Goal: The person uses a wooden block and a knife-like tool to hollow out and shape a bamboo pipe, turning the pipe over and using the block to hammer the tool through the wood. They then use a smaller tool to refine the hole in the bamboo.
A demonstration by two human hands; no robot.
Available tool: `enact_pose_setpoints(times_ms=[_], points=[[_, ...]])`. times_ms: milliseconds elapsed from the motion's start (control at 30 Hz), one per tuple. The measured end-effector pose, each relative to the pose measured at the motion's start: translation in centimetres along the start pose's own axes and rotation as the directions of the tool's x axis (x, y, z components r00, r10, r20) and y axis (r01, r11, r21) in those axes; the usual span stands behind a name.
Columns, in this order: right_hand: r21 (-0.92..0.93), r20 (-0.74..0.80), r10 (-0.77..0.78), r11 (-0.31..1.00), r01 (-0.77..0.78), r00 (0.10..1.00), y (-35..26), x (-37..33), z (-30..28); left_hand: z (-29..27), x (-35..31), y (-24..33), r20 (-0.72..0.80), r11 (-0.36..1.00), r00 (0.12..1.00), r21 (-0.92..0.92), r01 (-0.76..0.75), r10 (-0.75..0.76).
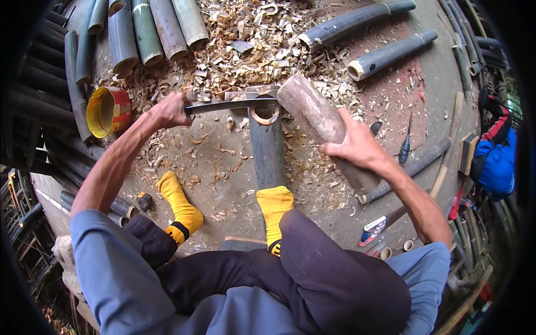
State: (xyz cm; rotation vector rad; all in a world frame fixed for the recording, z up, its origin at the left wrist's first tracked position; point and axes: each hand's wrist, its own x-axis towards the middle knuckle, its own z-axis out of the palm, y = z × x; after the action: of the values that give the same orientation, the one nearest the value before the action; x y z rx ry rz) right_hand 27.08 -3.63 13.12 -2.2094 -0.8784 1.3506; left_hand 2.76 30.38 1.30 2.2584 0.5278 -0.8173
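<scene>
So from the head view I've got my left hand wrapped around the handle of a long dark blade, fingers curled tight on the grip – the blade lies flat across the open top end of a dark bamboo pole. That pole runs straight toward me along the ground and my right foot in a yellow sock sits on its near end. The other yellow sock is planted off to the left on the dirt.

My right hand is clamped around a thick wooden mallet, fingers closed round its shaft – the mallet head sits just beside the blade tip, right at the pole's top, can't tell if it's touching.

Wood shavings are piled beyond the pole, green bamboo sections stacked top left, and a yellow-and-red tin lies near my left hand
</scene>
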Motion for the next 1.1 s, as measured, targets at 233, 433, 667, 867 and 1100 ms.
enact_pose_setpoints(times_ms=[233, 433, 667, 867, 1100], points=[[0.331, -0.635, -0.161, 0.827, 0.454, 0.756, 2.0, -1.2, 6.8, -0.6, -0.2, 1.0, 0.006, 1.000, 1.000, -0.007, 0.000, 0.000], [0.324, -0.238, -0.083, 0.933, 0.160, 0.968, 2.1, -2.4, 4.0, 5.2, -3.8, -2.3, -0.422, 0.894, 0.847, 0.430, -0.126, 0.323], [-0.295, -0.520, -0.642, 0.754, 0.587, 0.563, 7.1, -2.5, 7.1, 6.4, -3.7, 1.6, -0.521, 0.844, 0.753, 0.530, -0.083, 0.402], [0.131, -0.292, -0.066, 0.985, 0.108, 0.954, 7.0, -1.4, 13.0, 3.6, -1.6, -0.6, 0.038, 0.991, 0.999, 0.134, 0.011, -0.016], [-0.234, -0.570, 0.006, 0.957, -0.170, 0.822, 7.3, -7.4, 14.1, 8.6, -0.1, 16.9, -0.287, 0.286, 0.948, -0.928, -0.240, -0.137]])
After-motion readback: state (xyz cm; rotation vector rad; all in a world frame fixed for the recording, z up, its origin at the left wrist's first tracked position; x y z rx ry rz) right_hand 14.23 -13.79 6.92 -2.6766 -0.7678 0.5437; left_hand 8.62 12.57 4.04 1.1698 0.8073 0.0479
